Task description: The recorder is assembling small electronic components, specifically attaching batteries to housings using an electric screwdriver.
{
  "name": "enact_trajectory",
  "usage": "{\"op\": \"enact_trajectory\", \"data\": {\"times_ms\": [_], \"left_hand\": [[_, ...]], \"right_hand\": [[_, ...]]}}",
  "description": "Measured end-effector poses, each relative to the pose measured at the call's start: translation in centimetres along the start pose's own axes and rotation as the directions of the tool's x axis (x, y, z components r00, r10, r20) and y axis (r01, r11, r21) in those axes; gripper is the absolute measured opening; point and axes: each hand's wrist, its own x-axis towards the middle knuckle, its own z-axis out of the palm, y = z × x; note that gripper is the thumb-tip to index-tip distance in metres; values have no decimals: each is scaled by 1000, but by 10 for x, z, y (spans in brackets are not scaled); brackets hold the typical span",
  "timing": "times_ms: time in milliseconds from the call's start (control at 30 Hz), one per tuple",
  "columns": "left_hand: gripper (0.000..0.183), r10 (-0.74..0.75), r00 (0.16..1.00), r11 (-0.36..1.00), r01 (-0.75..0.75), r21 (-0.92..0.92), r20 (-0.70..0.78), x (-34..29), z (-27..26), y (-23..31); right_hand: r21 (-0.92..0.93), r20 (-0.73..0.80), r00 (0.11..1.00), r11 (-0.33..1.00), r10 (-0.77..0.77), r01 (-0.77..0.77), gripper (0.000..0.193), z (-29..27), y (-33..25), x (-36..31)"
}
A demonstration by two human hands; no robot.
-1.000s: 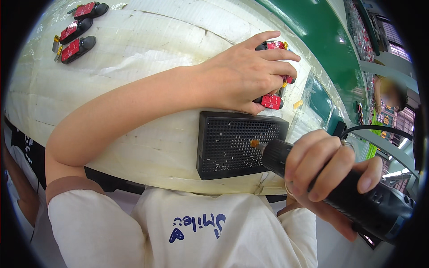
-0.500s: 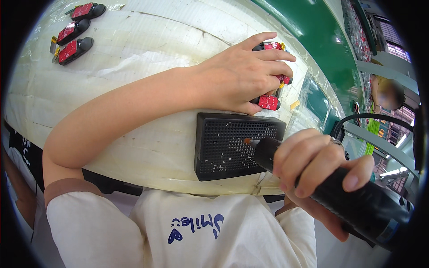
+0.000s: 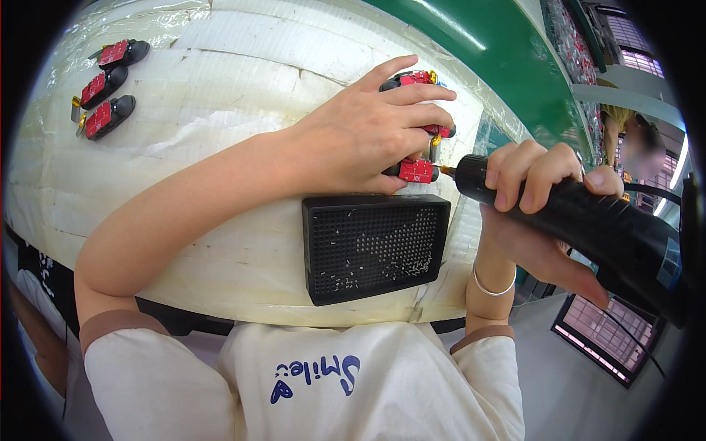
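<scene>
My left hand lies over several black parts with red circuit boards, its fingers curled and spread across them. The thumb presses beside the nearest board, and my palm hides much of the group. In my closed right hand is a black electric screwdriver, held almost level. Its thin bit points left and reaches the right end of the nearest red board. I cannot tell whether a screw sits on the tip. Just below my left hand stands a black perforated tray with many small silver screws in its holes and loose on top.
Three more red-boarded black parts lie at the far left of the film-covered table. A green surface runs along the far right. A black cable trails from the screwdriver. Another person is at the right.
The screwdriver has moved up from above the screw tray to the nearest red board. My left hand stays on the parts. The whole view has shifted slightly.
</scene>
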Motion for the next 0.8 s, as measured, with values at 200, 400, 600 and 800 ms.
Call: {"op": "enact_trajectory", "data": {"times_ms": [200, 400, 600, 800], "left_hand": [[25, -4, 1000, 1000, 4, -15, 5, 2, 0, 1], [22, -16, 1000, 1000, 16, -2, 1, 0, -5, 3], [11, -36, 983, 973, -6, 230, 180, 13, -61, 11], [13, -9, 999, 989, 16, 148, -49, 10, -45, -3]], "right_hand": [[41, 12, 1000, 999, 13, -14, 89, -5, 1, 1], [-6, 44, 999, 1000, 2, -1, 90, -1, 3, 0], [29, -10, 999, 999, 34, -33, 73, 19, -32, -6], [233, -42, 997, 971, 65, -53, 61, 51, -7, -18]]}}
